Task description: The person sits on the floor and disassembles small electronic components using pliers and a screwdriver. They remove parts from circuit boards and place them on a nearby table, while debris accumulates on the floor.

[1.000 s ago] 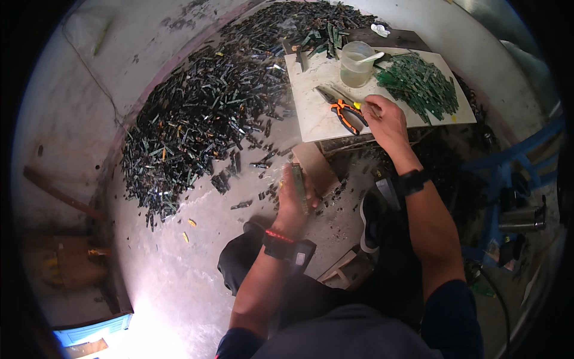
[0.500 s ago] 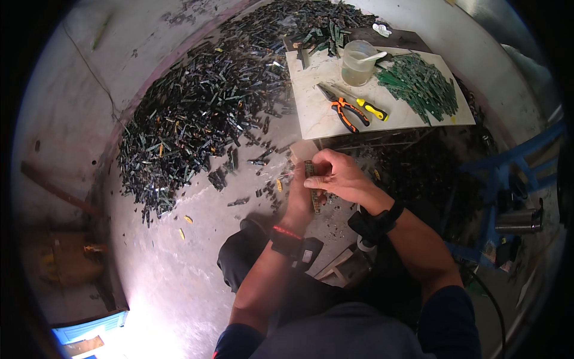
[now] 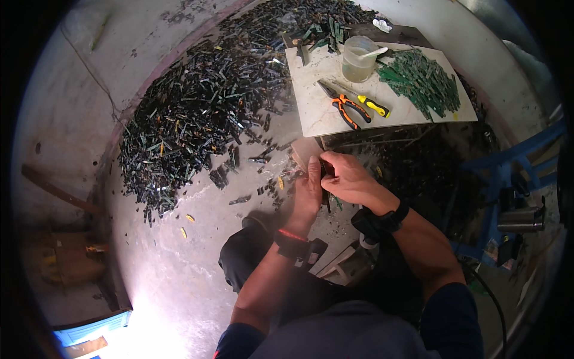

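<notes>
Dark strip: held between the two hands, out past the counter's near edge and close to its near left corner, above the floor; only a narrow dark end (image 3: 328, 206) shows below the fingers.
Left hand (image 3: 307, 186): closed on the strip's left side, thumb pointing up along it; its fingertips are hidden.
Right hand (image 3: 350, 178): fingers curled narrow around the strip from the right, meeting the left.
Handling: probably light and stiff, thin enough to snap if bent; its edges may be sharp, and its finish cannot be judged.
Hold: best pinched by the long sides near the middle, thumb against fingers, with the ends free.
Counter (image 3: 309, 107): a pale, smooth-looking board, marked in places.
Pliers (image 3: 341, 103): orange and black, handles toward the near edge, left of its middle.
Screwdriver (image 3: 376, 107): yellow and black handle, just right of the pliers.
Cup (image 3: 357, 70): clear, with liquid, toward the far edge; a white spoon (image 3: 375, 52) leans out rightward.
Green strips (image 3: 421, 84): heaped along the right edge.
Floor (image 3: 152, 251): grey, hard-looking, with a large dark heap (image 3: 191, 119) spread beyond the counter's left edge.
Room: pale stained wall (image 3: 78, 125) at left, blue frame (image 3: 499, 161) at right, glare at lower left.
</notes>
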The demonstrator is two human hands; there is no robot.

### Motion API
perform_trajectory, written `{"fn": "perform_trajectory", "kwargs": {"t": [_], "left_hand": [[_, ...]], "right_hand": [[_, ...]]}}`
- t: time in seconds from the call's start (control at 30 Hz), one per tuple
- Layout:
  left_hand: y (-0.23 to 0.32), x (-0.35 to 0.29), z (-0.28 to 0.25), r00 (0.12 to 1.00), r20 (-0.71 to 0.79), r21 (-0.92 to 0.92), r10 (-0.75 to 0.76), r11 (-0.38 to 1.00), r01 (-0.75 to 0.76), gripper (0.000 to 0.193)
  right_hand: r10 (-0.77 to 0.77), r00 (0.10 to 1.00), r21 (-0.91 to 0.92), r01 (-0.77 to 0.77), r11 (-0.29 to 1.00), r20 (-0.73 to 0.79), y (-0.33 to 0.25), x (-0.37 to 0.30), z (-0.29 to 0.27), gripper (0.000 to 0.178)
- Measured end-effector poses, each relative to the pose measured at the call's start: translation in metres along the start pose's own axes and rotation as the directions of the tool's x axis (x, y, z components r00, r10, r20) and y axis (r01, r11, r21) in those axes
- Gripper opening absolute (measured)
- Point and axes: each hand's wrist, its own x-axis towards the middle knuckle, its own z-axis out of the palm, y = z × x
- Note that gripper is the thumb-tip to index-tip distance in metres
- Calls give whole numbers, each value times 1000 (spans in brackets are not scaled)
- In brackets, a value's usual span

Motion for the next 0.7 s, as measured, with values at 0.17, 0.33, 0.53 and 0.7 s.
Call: {"fn": "perform_trajectory", "kwargs": {"t": [0.17, 0.33, 0.53, 0.7], "left_hand": [[-6, 4, 1, 997, 48, -11, -60, 998, 61, 67], [-1, 3, 6, 982, 103, -141, -159, 975, 172, 72], [12, -4, 4, 971, 158, -100, -179, 975, 196, 67], [19, -10, 0, 962, 196, -71, -192, 975, 209, 69]], "right_hand": [[8, 986, 13, -6, 1000, -167, 6, -3, 11, 24], [-12, 918, -12, 8, 1000, -396, 6, -3, 15, 27], [23, 937, -15, -30, 999, -348, 1, -5, 11, 31], [78, 969, 138, -46, 989, -234, -5, -5, 6, 30]]}}
